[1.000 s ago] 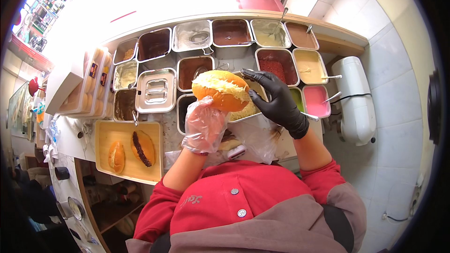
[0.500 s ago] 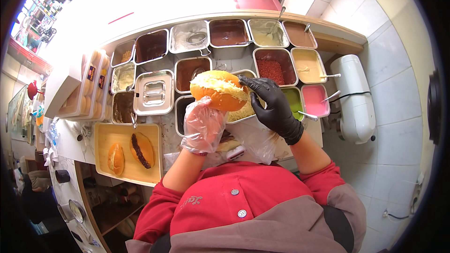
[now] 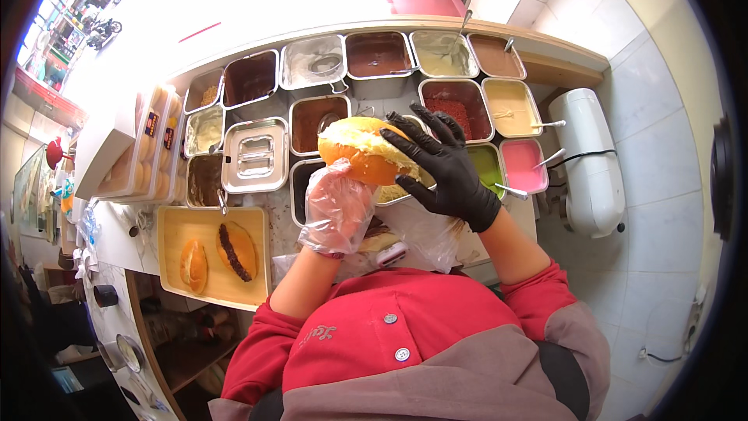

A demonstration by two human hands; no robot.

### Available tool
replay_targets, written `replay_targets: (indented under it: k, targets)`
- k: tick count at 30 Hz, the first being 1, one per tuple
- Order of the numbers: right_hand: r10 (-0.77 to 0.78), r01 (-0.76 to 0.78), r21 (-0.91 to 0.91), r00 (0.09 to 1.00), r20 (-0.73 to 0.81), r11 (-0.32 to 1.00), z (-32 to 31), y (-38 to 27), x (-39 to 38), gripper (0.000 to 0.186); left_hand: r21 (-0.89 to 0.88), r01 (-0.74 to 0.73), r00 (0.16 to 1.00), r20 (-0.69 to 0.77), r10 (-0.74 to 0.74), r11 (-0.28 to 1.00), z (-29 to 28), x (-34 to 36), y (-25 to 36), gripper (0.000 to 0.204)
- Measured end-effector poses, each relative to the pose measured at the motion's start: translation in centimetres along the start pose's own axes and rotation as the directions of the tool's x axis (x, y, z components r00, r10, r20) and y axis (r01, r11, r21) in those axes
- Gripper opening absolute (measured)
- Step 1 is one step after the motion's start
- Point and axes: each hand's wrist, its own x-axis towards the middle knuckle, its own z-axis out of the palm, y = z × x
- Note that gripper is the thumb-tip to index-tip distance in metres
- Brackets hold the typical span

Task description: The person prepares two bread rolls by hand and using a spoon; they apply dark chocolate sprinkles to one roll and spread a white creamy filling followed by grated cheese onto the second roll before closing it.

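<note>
A split bun (image 3: 372,167) with pale yellow shreds, like grated cheese (image 3: 360,139), along its opening is held up over the containers. My left hand (image 3: 337,204), in a clear plastic glove, closes around its lower left side. Over the bun's right end lies my right hand (image 3: 452,175) in a black glove, fingers spread and touching the shreds. Under both hands sits a metal container with more of the shreds (image 3: 392,193), partly hidden. The palm side of my right hand is out of sight.
A wooden tray (image 3: 175,284) at left carries two filled buns. Metal containers of brown, cream, red, green and pink fillings spread across the counter, one under a lid (image 3: 255,154). Clear boxes of buns (image 3: 140,160) stand at far left, a white stand mixer (image 3: 590,164) at right.
My right hand has gone from bent fingers at the bun's right end to spread fingers laid over the filling. The bun has tilted slightly and stays in my left hand.
</note>
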Motion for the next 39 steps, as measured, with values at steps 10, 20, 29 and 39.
replay_targets:
  k: [10, 20, 29, 39]
  targets:
    - [-0.186, 0.195, -0.010, 0.949, 0.254, 0.981, 1.0, 1.1, 0.4, 0.076, -0.027, 0.020, 1.000, 0.022, -0.019, 0.999, -0.4, 0.1, -0.2, 0.047]
    - [-0.118, 0.066, 0.192, 0.955, 0.271, 0.979, 0.0, 0.8, 0.1, 0.083, 0.009, -0.015, 0.999, -0.030, 0.015, 1.000, -0.4, 0.2, -0.4, 0.052]
    - [-0.153, 0.116, 0.153, 0.954, 0.257, 0.981, -0.1, 0.6, -0.3, 0.080, 0.024, -0.010, 1.000, 0.001, 0.010, 1.000, -0.5, 0.1, -0.5, 0.048]
    - [-0.088, 0.020, 0.256, 0.963, 0.255, 0.966, 0.2, 1.3, 0.0, 0.075, 0.021, 0.008, 1.000, 0.017, -0.009, 1.000, 0.2, -0.2, -0.4, 0.050]
